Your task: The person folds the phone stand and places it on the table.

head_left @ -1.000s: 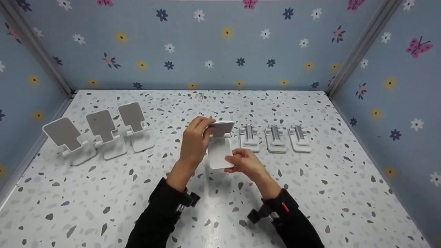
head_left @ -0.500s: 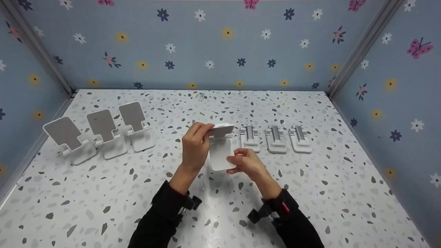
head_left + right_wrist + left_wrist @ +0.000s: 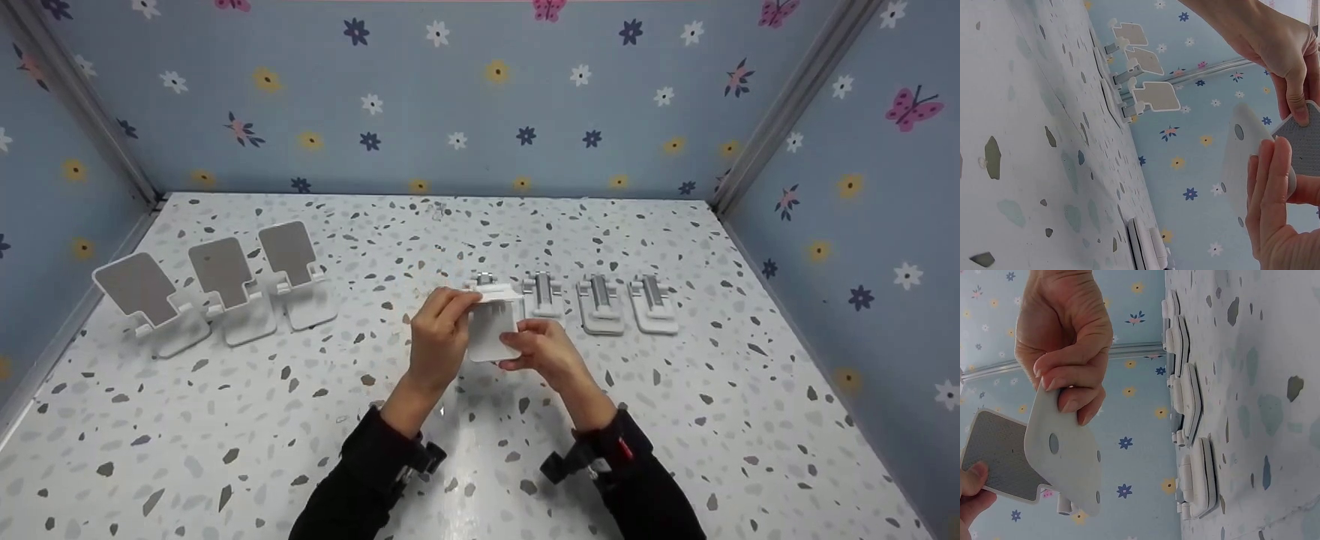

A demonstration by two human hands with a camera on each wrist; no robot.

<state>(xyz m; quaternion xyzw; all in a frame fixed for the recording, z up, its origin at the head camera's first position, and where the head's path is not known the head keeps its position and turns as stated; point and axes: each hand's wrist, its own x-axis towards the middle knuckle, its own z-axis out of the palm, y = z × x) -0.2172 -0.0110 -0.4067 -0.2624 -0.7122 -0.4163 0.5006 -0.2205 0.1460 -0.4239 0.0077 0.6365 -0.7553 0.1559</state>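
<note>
Both hands hold a white folding phone stand (image 3: 491, 336) above the table in the head view. My left hand (image 3: 439, 330) pinches its upper plate, seen nearly edge-on there. My right hand (image 3: 551, 351) grips the base by its right edge, thumb on top. In the left wrist view, the base underside (image 3: 1061, 444) shows round grey feet, and the plate's grey pad (image 3: 1002, 453) stands at an angle to it. The right wrist view also shows the left thumb on the grey pad (image 3: 1303, 140). The stand is partly unfolded; the hands hide some of its hinge.
Several folded phone stands (image 3: 600, 304) lie in a row behind and right of the hands; the leftmost is partly hidden. Three unfolded stands (image 3: 223, 281) stand upright at the left. A flower-patterned wall (image 3: 480, 97) encloses the speckled table (image 3: 420, 480).
My left hand has moved right and toward me, tilting the upper plate so its grey pad no longer shows in the head view. My right hand has shifted slightly right. Another folded stand is uncovered behind.
</note>
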